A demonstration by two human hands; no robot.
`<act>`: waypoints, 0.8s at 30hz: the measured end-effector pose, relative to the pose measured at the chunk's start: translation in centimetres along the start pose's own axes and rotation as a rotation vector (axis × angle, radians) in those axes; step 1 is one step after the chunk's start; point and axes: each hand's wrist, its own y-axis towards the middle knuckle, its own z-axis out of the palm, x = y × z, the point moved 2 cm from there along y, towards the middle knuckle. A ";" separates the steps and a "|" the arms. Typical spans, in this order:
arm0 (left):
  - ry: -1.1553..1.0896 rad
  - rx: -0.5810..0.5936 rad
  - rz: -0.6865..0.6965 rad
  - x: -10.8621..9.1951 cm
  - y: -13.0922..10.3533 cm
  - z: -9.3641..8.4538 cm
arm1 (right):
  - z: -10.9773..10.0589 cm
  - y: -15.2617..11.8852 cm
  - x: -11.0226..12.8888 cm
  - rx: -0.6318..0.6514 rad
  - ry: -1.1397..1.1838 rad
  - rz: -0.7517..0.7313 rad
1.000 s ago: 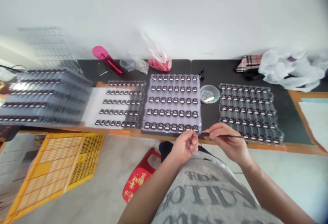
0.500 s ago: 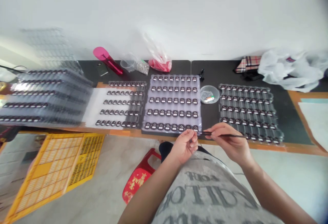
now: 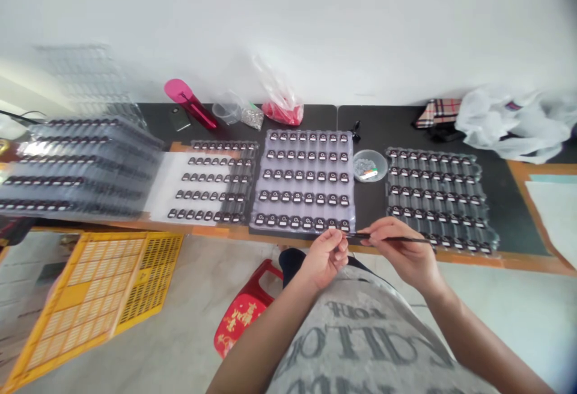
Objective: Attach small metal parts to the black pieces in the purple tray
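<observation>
My right hand (image 3: 408,255) is closed round slim black tweezers (image 3: 401,239), whose tip points left toward my other hand. My left hand (image 3: 327,255) is pinched at the front edge of the middle tray; whatever lies between its fingertips is too small to make out. Just beyond them is the pale plastic tray (image 3: 306,186), holding rows of small black parts with white labels. A round clear tub (image 3: 369,166) of tiny clear pieces, with an orange and green item in it, stands right of that tray.
Another tray of black parts (image 3: 435,198) lies at the right, and one on white paper (image 3: 155,192) at the left. Tall stacked trays (image 3: 112,171) stand farther left. Bags and a pink object (image 3: 189,104) line the wall. Below are a yellow crate (image 3: 97,292) and red stool (image 3: 241,316).
Both hands keep nearly the same place, with the tweezers still pointing at the left fingertips. The view has shifted very slightly.
</observation>
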 end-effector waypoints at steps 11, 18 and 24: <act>-0.006 -0.015 -0.001 0.0 -0.2 -0.1 | 0.3 -0.1 0.1 -0.022 0.007 0.005; -0.006 0.012 0.007 0.1 -0.3 -0.3 | 0.4 0.0 -0.1 -0.032 0.010 0.009; 0.019 -0.016 0.009 0.2 -0.1 -0.7 | 0.6 0.1 -0.9 -0.076 0.108 0.092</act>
